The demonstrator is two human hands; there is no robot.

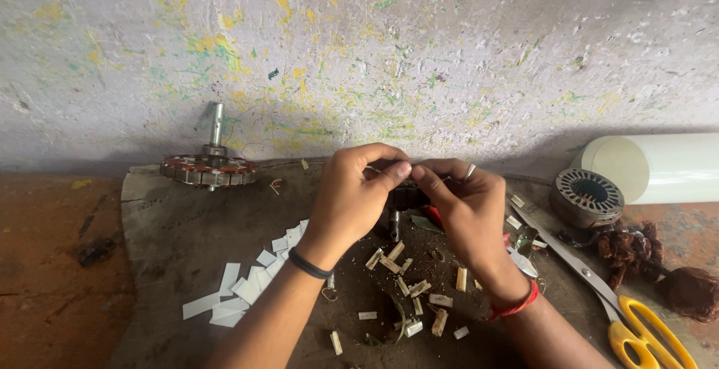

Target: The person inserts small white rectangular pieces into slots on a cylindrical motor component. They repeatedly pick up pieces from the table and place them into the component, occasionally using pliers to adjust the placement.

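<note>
Hands pinched together over small motor stator (408,198) at centre of dark work board (172,234).
Left hand (352,197) curled, thumb and forefinger closed on top edge of the stator; right hand (468,208) likewise closed on it from other side, fingertips of both touching, ring on one right finger. Stator mostly hidden between palms, held just above the board. Below hands: scatter of short pale slot-paper bits (416,290) on the board. White paper strips (243,283) lie left of left forearm. Wound stator on a shaft (211,165) sits at far left board edge by the wall. Bare stator core (588,197) and white cylinder (659,167) at right; yellow-handled scissors (622,301) near right forearm, brown wire clumps (651,260) beside them.
</note>
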